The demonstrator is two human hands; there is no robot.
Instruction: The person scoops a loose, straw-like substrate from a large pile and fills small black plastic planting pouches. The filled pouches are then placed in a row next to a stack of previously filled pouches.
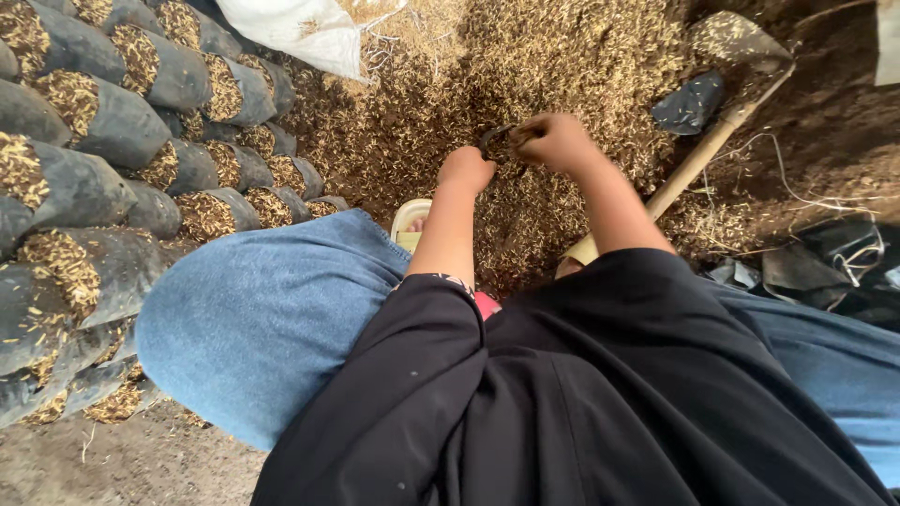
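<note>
- Over the heap of loose tan husk [562, 75], straight ahead of your knees: both hands meet on a small dark bag [495, 141], thin black plastic, crumpled, empty as far as I can tell.
- Your right hand [555, 141] is clenched on the bag's rim; your left hand [466, 170] is closed into a fist at its near edge, though I cannot tell if it actually pinches the plastic.
- Bag sits just above the husk, mouth not visibly opened, nothing in it yet, so I'd judge this one barely started.
- Done so far: rows of black husk-filled bags [112, 122] stacked on their sides at your left, many deep.
- Left: plenty of husk on the pile.
- Further out: a wooden-handled shovel [698, 155] lying on the heap to your right, a white woven sack [300, 33] at the top edge.
</note>
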